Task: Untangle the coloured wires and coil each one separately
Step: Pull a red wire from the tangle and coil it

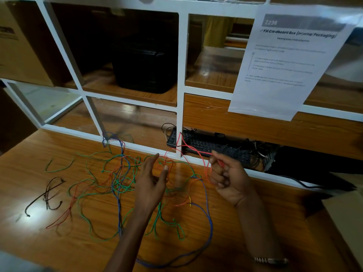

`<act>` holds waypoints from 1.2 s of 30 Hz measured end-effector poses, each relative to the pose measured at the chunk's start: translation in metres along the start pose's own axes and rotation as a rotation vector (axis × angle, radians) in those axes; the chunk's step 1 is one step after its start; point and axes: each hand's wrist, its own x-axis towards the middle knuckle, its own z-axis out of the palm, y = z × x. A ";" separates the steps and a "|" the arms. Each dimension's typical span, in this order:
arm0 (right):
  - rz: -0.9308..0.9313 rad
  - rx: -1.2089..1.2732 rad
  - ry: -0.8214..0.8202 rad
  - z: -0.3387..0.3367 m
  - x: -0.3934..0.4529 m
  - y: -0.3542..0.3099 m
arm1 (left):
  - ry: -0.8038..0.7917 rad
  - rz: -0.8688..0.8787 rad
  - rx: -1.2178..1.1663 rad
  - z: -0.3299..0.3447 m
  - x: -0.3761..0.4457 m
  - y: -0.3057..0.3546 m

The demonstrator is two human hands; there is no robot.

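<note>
The fingers (220, 163) of the right hand (228, 179) pinch the red wire (198, 154), which runs up toward the desk's (275, 222) back edge. The left hand (151, 183) hovers relaxed, gripping nothing, nearer the tangle of wires (121, 183) spread mid-desk.

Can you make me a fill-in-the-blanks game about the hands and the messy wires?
1. The right hand pinches a wire coloured ____.
2. The left hand has straight fingers and holds ____.
3. The black wire lies apart from the tangle, on its ____ side.
4. Behind the right hand, inside the white frame, lies a black ____.

Missing words: red; nothing; left; keyboard
</note>
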 end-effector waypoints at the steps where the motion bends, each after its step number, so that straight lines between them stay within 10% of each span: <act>1: -0.009 -0.073 0.009 0.002 0.002 0.004 | 0.036 -0.009 -0.018 0.001 0.000 0.013; 7: 0.046 -0.495 -0.015 0.021 0.003 0.019 | -0.227 -0.004 -0.251 0.013 -0.001 0.060; 15: 0.124 -0.645 -0.015 0.014 -0.001 0.023 | -0.190 -0.098 -0.350 0.014 0.009 0.036; 21: 0.406 -0.841 -0.470 0.030 -0.015 0.022 | 0.014 -0.148 -0.342 0.003 0.018 0.021; 28: 0.118 0.151 -0.945 0.019 -0.009 0.014 | 0.138 -0.258 -0.168 -0.017 0.024 -0.019; 36: -0.243 0.707 -0.257 -0.015 0.015 0.001 | -0.225 -0.258 -0.097 -0.030 0.014 -0.026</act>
